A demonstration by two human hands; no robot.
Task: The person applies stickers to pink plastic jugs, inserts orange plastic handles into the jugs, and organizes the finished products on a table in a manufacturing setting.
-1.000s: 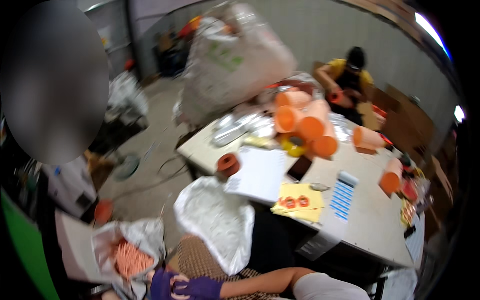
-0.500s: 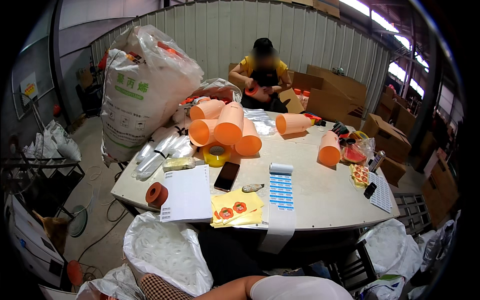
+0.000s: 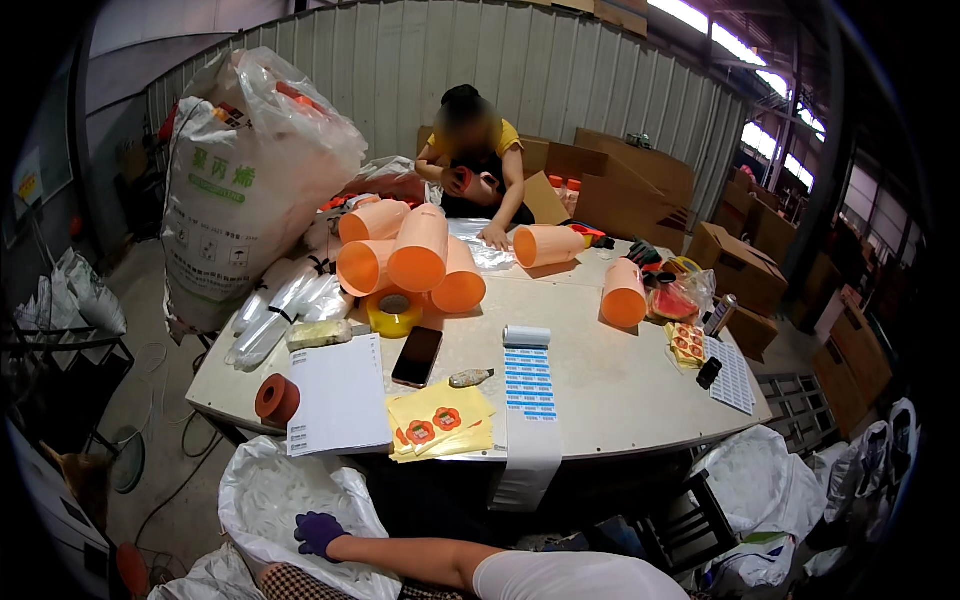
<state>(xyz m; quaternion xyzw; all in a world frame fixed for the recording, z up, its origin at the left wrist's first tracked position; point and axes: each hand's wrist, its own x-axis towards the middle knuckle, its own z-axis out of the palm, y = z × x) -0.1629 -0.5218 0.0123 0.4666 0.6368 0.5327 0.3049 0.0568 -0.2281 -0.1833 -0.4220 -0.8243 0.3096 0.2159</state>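
Observation:
My right hand (image 3: 320, 535), in a purple glove, reaches leftward across the bottom of the view. It is over a white sack (image 3: 245, 490) of translucent plastic pieces (image 3: 275, 505). The fingers look spread, and I see nothing held in them. My left hand is out of view. On the table above the sack sit a brown tape roll (image 3: 277, 400), white printed sheets (image 3: 340, 395) and yellow sheets with red flower stickers (image 3: 440, 420). A strip of blue-and-white labels (image 3: 528, 385) unrolls over the near edge.
Orange cylinders (image 3: 420, 250) are piled around a yellow tape roll (image 3: 393, 315); others stand to the right. A phone (image 3: 417, 357) lies mid-table. Across the table (image 3: 460, 400), a person (image 3: 480, 160) holds a reddish cup-like piece. A bulging sack (image 3: 240, 210) is at left, cardboard boxes (image 3: 640, 180) behind.
My gloved right hand has come into view over the sack. The whole view has shifted slightly. The person opposite now has one hand down on clear plastic on the table.

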